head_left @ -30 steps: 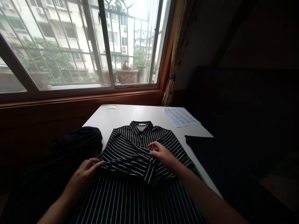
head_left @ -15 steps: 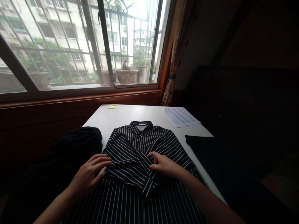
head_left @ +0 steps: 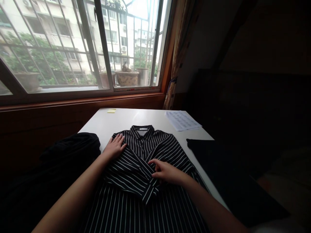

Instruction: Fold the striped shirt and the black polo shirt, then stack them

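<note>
A black shirt [head_left: 143, 152] with white stripes lies front up, its collar toward the window and both sleeves folded across the chest. My left hand [head_left: 116, 147] rests flat on the shirt's shoulder at the left, fingers stretched out. Over the crossed sleeves, near the cuff [head_left: 148, 191], is my right hand [head_left: 166, 171]. Its index finger and thumb are apart and touch the fabric, while the other fingers curl under, partly hidden. The lower part of the shirt runs out of view at the bottom.
Under the shirt is a white table [head_left: 121, 118]. A dark bundle of cloth [head_left: 73, 145] lies at its left edge, and dark folded cloth [head_left: 209, 155] at its right. Papers [head_left: 183, 120] and a yellow note [head_left: 111, 110] lie at the back, below a barred window [head_left: 131, 48].
My left hand has moved up from the sleeve's outer edge to the shoulder and now lies flat there. My right hand stays on the crossed sleeves. The view has shifted slightly right.
</note>
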Demonstrator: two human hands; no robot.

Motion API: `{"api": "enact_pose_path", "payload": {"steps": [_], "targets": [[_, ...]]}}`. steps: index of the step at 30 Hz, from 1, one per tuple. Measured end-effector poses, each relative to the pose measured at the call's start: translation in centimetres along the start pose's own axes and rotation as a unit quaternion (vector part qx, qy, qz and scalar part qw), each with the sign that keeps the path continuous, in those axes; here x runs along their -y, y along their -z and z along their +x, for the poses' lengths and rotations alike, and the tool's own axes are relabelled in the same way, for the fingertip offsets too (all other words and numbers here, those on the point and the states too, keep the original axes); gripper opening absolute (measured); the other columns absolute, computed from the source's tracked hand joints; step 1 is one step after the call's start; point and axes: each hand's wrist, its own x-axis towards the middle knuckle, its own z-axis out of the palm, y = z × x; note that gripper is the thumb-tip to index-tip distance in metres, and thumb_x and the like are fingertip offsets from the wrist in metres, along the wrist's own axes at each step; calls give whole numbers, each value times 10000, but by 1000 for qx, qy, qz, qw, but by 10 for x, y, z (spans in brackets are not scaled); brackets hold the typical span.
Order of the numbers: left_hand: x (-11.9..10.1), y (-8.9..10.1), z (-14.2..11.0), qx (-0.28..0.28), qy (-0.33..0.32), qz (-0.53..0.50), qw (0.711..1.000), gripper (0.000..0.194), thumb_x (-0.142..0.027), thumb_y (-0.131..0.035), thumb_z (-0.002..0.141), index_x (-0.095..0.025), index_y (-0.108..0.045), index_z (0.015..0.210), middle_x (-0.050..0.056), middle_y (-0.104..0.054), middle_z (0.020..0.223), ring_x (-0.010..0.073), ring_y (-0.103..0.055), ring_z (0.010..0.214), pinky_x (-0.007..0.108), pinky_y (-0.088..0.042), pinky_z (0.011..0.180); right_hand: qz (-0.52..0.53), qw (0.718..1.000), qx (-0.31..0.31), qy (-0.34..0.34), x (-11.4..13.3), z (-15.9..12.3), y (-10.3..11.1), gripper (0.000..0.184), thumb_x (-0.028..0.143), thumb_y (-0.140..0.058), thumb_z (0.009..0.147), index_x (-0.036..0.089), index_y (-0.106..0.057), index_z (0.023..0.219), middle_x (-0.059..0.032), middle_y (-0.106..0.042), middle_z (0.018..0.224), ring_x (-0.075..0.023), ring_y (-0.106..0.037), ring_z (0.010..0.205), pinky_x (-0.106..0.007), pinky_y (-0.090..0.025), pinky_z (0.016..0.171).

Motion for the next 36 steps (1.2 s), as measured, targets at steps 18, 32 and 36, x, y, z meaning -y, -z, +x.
{"api": "enact_pose_path", "payload": {"steps": [18, 32, 36], "targets": [[0, 17, -38, -112, -110, 18, 987, 527, -426, -316, 1039, -209, -401, 1511, 72, -300, 1615, 263, -183, 1516, 508, -165, 1224, -215, 956, -186, 68, 32, -10, -8, 275, 279, -587, 927, 228, -643, 1191, -33, -655, 952, -182, -616, 858, -311, -489, 791], [-5, -9, -116, -53, -120, 4, 991, 656, -575, -324, 1017, -230, -245, 1569, 86, -197, 1634, 262, -187, 1514, 490, -164, 1219, -346, 914, 8, 210, 28, 8, -78, 740, 648, -416, 962, 256, -269, 1572, -74, -155, 1656, -284, -72, 1530, -516, -37, 1236], [17, -8, -90, -34, -89, 4, 995, 685, -596, -310, 1009, -193, -274, 1562, 96, -183, 1636, 262, -156, 1520, 489, -158, 1221, -343, 917, 7, 203, 26, 1, -74, 710, 648, -383, 973, 284, -263, 1571, -46, -152, 1658, -268, -73, 1531, -507, -29, 1237]]}}
